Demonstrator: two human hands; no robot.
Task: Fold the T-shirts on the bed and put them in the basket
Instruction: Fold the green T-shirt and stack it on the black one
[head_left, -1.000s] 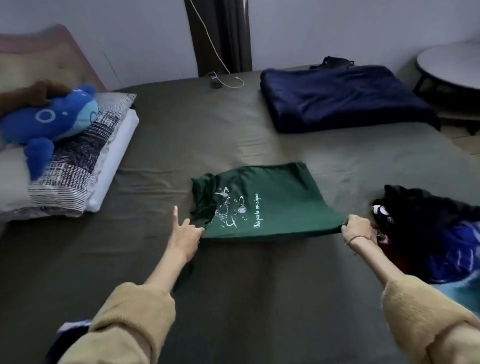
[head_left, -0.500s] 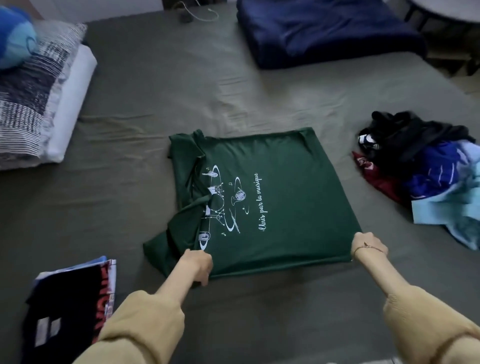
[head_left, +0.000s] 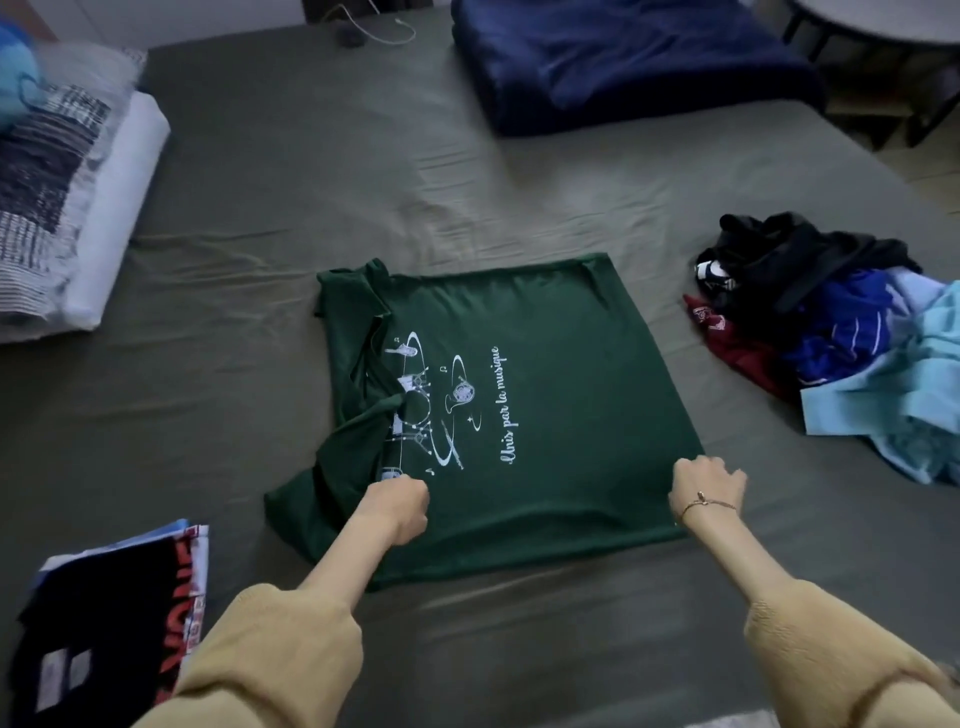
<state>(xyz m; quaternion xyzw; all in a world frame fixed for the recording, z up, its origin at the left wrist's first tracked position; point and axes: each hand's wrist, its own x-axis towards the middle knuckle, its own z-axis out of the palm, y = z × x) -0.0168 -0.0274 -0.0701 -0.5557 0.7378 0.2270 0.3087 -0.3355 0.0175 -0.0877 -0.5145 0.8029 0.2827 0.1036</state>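
A dark green T-shirt (head_left: 561, 395) with a white music print lies partly folded in the middle of the bed, collar to the left. My left hand (head_left: 397, 506) grips the shirt's near left part, by the print. At the near right corner, my right hand (head_left: 706, 486) holds the hem with curled fingers. A stack of folded T-shirts (head_left: 111, 613), black with red lettering on top, sits at the near left. A heap of unfolded shirts (head_left: 841, 332) in black, blue, red and light blue lies at the right. No basket is in view.
The bed (head_left: 270, 218) has a grey-green sheet. A folded navy blanket (head_left: 634, 67) lies at the far side, with a white cable (head_left: 382, 31) near it. Pillows (head_left: 67, 197) and a blue plush toy (head_left: 15, 78) are at the left. A round table (head_left: 883, 21) stands at the far right.
The view has tilted down and closer to the bed. My left hand, earlier open with a finger pointing, has closed on the green shirt. My right hand has stayed at the hem corner.
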